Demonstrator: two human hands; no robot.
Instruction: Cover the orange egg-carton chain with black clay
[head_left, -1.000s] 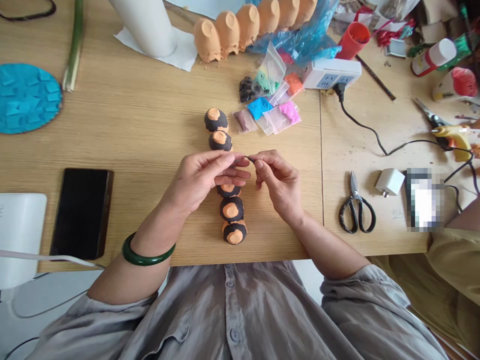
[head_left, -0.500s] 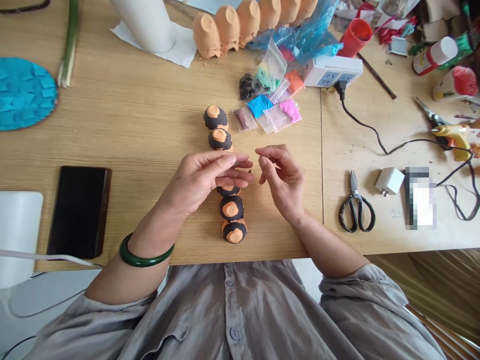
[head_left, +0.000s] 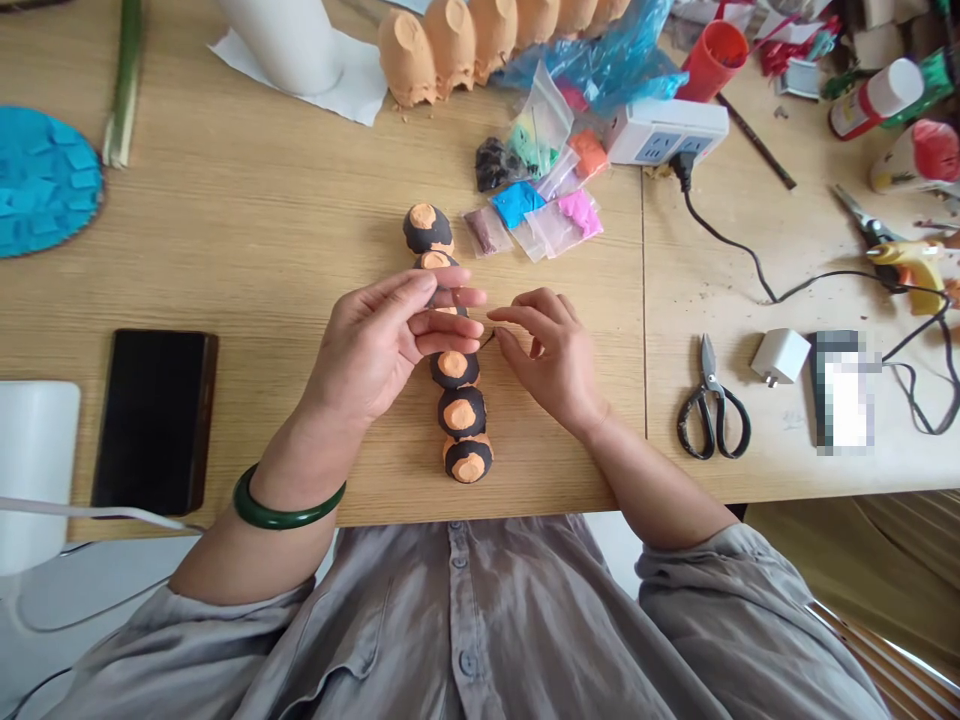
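A row of orange rounded cups with black bands (head_left: 463, 411), like a strip of egg carton, lies on the table between my hands. My left hand (head_left: 375, 335) is over the row's upper middle, hiding part of it. Its fingers stretch to the right, with the thumb pressed against them; whatever is under the thumb cannot be made out. Just right of the row, my right hand (head_left: 551, 350) pinches a tiny sliver of black clay (head_left: 491, 338) between thumb and forefinger. Small bags of coloured clay (head_left: 519, 204) lie beyond the hands.
Scissors (head_left: 712, 400), a white charger (head_left: 781, 356) and a corded power strip (head_left: 667, 132) are at the right. A glue gun (head_left: 911, 275) lies farther out. On the left are a dark phone (head_left: 155, 420) and a blue oval piece (head_left: 45, 180). An uncoated orange strip (head_left: 450, 45) stands at the back.
My left hand has moved left and slightly up, uncovering more of the row's lower cups. My right hand has shifted left, its thumb and forefinger now nearer the row, with a black sliver showing.
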